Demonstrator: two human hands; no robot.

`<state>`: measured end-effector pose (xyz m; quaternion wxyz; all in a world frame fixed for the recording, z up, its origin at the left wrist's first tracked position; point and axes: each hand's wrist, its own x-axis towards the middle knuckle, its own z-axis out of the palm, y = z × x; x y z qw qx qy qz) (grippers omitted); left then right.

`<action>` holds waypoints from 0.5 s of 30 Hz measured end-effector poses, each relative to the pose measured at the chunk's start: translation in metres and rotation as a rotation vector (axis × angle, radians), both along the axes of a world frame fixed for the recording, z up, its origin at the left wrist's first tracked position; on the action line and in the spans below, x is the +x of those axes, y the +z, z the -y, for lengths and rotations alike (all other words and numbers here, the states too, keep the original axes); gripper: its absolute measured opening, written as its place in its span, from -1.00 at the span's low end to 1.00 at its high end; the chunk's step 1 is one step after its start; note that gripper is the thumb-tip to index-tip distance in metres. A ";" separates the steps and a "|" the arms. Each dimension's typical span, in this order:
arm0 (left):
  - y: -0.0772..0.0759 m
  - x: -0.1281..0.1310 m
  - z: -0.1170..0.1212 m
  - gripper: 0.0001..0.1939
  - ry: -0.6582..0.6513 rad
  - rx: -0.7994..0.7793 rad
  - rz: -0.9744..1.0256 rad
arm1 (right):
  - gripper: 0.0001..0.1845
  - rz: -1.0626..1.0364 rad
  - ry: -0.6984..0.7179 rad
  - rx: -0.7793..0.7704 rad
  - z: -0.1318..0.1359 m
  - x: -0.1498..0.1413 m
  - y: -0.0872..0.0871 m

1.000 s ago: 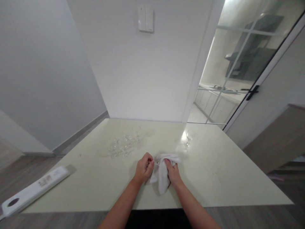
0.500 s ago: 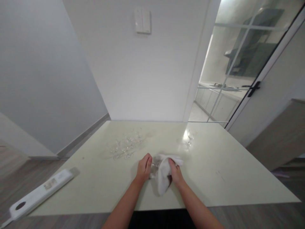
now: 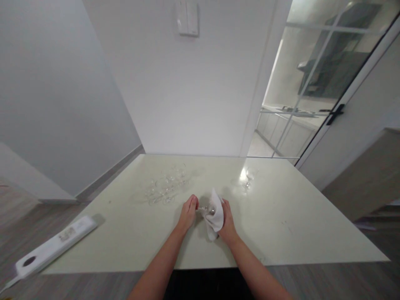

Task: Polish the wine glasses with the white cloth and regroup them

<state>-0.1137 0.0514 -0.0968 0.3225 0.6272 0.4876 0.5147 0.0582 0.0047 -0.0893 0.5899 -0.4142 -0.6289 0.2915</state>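
Observation:
My left hand (image 3: pixel 188 213) is closed on the stem of a small clear stemmed glass (image 3: pixel 204 208) held sideways above the pale table (image 3: pixel 281 225). My right hand (image 3: pixel 227 221) grips a white cloth (image 3: pixel 215 214) wrapped round the glass's bowl, which is mostly hidden by the cloth. Both hands meet near the middle of the table, toward its near edge.
Several clear glasses (image 3: pixel 165 186) stand in a cluster at the table's back left. A single stemmed glass (image 3: pixel 248 178) stands at the back right. A long white flat object (image 3: pixel 53 248) juts off the left corner. A glass door (image 3: pixel 312 83) is to the right.
The cloth has bunched up tighter round the glass's bowl. My right hand has turned so that its back faces me, and both hands have shifted slightly farther from me.

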 end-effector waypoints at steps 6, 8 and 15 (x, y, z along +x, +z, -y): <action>0.006 -0.002 0.013 -0.64 -0.064 0.135 -0.148 | -0.46 -0.198 0.016 -0.199 -0.004 0.003 -0.004; 0.005 -0.003 0.017 -0.67 -0.084 0.252 -0.180 | -0.62 -0.260 0.008 -0.314 -0.007 0.004 -0.008; 0.003 0.001 0.019 -0.64 -0.036 0.337 -0.064 | -0.46 -0.534 -0.030 -0.542 -0.016 0.005 -0.023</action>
